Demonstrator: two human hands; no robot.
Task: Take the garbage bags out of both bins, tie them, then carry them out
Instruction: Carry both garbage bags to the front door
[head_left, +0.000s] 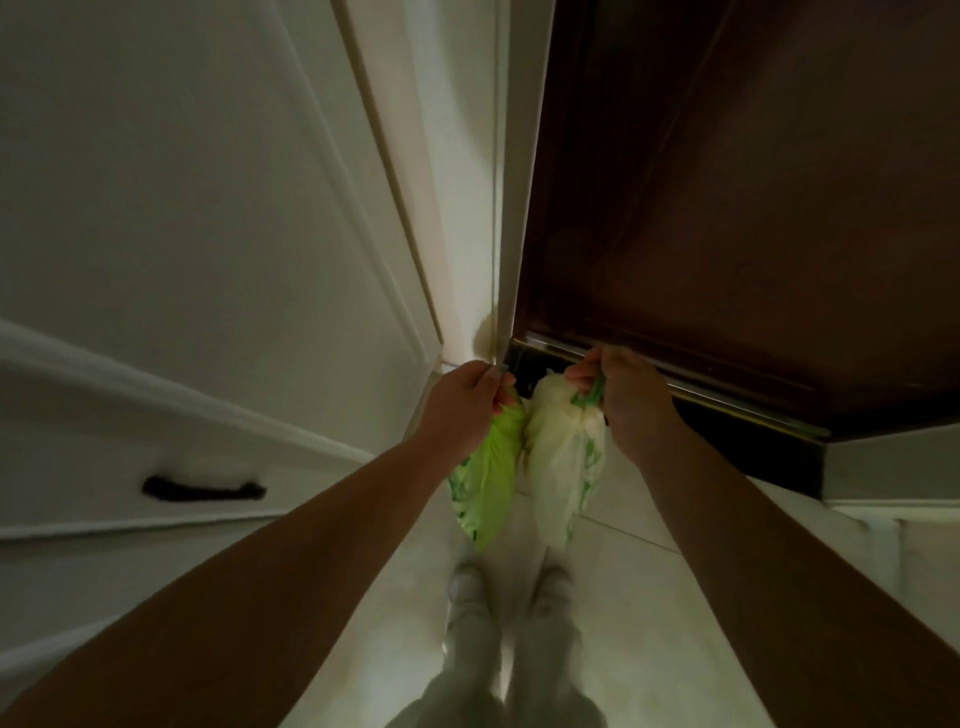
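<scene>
From the head camera we see our left hand (470, 397) clamped on the neck of a green bag (488, 478) and our right hand (626, 400) clamped on the neck of a pale bag (563, 467). Both bags hang side by side, touching, above the tiled floor (649, 597) just ahead of our shoes (467, 587). A dark door (753, 208) stands directly ahead, its bottom edge near our right hand. A white cabinet (182, 260) crowds the left, leaving a narrow strip of floor.

Two bags (524, 467) side by side before door (727, 208).
</scene>
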